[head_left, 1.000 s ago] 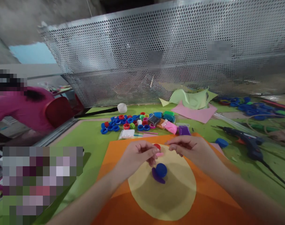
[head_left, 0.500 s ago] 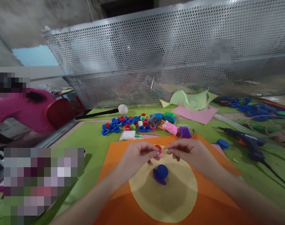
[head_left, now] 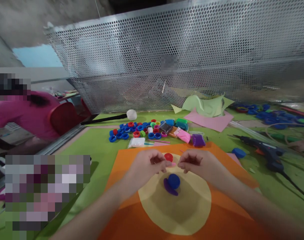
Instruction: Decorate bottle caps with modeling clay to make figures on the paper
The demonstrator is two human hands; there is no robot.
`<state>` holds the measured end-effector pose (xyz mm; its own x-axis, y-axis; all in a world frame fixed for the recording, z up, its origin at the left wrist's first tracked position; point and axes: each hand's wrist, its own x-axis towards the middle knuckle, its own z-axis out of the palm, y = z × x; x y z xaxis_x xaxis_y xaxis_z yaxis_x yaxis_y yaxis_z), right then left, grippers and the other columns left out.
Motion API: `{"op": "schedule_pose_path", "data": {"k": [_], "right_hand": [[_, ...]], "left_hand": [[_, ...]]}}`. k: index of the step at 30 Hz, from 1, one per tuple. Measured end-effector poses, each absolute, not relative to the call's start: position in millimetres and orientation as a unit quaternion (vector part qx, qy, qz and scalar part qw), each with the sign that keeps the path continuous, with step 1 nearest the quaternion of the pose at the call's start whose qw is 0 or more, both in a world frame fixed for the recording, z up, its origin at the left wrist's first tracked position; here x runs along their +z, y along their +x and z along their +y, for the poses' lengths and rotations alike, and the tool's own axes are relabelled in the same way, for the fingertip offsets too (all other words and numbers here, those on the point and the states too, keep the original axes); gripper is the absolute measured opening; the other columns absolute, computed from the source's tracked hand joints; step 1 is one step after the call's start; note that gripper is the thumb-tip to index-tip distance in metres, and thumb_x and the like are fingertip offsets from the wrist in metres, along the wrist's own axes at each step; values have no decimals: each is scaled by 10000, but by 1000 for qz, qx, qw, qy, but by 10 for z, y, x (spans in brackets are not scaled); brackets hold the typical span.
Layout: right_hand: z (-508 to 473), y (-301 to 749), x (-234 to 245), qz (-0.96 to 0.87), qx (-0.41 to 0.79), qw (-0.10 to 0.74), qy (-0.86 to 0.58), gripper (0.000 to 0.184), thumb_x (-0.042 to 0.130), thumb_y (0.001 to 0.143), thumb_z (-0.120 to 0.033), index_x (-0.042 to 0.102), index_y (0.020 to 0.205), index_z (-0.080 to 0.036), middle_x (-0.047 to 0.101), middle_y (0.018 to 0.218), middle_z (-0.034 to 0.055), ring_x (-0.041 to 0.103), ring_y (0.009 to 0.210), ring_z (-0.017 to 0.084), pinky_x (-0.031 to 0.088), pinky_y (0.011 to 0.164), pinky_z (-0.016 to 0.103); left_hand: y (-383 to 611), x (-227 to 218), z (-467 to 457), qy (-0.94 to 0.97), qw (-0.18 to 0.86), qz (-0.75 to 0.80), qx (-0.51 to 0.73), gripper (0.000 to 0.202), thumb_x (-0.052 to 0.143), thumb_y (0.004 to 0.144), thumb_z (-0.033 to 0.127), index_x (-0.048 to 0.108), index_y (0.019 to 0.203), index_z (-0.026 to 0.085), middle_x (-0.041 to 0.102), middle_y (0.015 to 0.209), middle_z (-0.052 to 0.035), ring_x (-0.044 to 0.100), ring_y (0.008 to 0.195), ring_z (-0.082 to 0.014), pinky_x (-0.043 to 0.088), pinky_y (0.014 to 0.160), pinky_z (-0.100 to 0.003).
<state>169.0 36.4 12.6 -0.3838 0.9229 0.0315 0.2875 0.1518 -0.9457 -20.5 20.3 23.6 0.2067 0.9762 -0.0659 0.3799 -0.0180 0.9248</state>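
My left hand (head_left: pixel 152 161) is closed in a pinch on a small pink piece of clay (head_left: pixel 173 164). Opposite it, a short gap away, my right hand (head_left: pixel 195 160) also has its fingertips pressed together; whatever they hold is too small to make out. Both hands hover over a pale yellow paper circle (head_left: pixel 177 213) on an orange sheet (head_left: pixel 119 210). A blue bottle cap (head_left: pixel 174 181) lies on the circle, with a curved purple clay piece (head_left: pixel 169 188) along its lower left. Beyond my left fingertips is a red bottle cap (head_left: pixel 168 157).
Many loose bottle caps (head_left: pixel 127 129) and bagged clay (head_left: pixel 198 140) lie behind the sheet. A glue gun (head_left: pixel 269 155) and a blue cap (head_left: pixel 238 153) are at right. Crumpled green paper (head_left: pixel 204 105) stands before a perforated metal panel (head_left: pixel 142 66). A person in pink (head_left: pixel 42 113) sits at left.
The fingertips of my right hand have dipped slightly and drawn closer together. My left hand keeps its pinch on the pink clay. The view has shifted a little.
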Motion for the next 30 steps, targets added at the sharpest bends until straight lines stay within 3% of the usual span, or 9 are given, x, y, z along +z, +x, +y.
{"op": "schedule_pose_path", "data": {"k": [5,11,14,20,24,30], "right_hand": [[375,1700,104,-688,470,320,-451,73,611,707,-253,633,671,-194,614,615,-14,547,576,123,439,572,240],[361,1695,111,-686,478,318,-447,154,585,718,-183,711,798,-221,677,726,-3,584,624,132,472,638,257],[346,1691,133,-663,504,329,-445,137,597,707,-190,706,789,-208,671,678,-6,583,593,121,475,615,243],[343,1711,136,-627,573,350,-395,144,635,730,-314,689,719,-180,668,666,14,541,553,90,441,541,202],[307,1679,126,-613,589,358,-388,191,638,729,-361,690,693,-180,661,642,17,512,540,85,410,508,193],[238,1629,136,-613,588,348,-398,246,668,671,-423,692,678,-178,662,622,26,489,511,92,386,486,209]], "left_hand": [[-224,231,207,643,449,532,318,129,658,703,295,681,738,173,700,747,-32,625,695,-163,463,604,-239],[-222,216,207,665,439,523,302,157,581,760,249,715,822,198,714,804,-27,639,708,-169,485,588,-234],[-211,224,179,674,417,524,311,148,589,769,270,719,819,219,716,806,-20,637,714,-173,488,593,-239],[-220,214,62,800,163,418,397,163,614,791,239,717,913,272,714,913,-24,647,799,-176,506,777,-280],[-208,191,10,823,104,387,404,206,580,819,197,695,984,234,705,936,-52,660,788,-168,532,751,-266],[-183,193,-1,869,26,366,331,197,519,859,251,697,938,221,716,875,-48,666,751,-164,531,704,-246]]}}
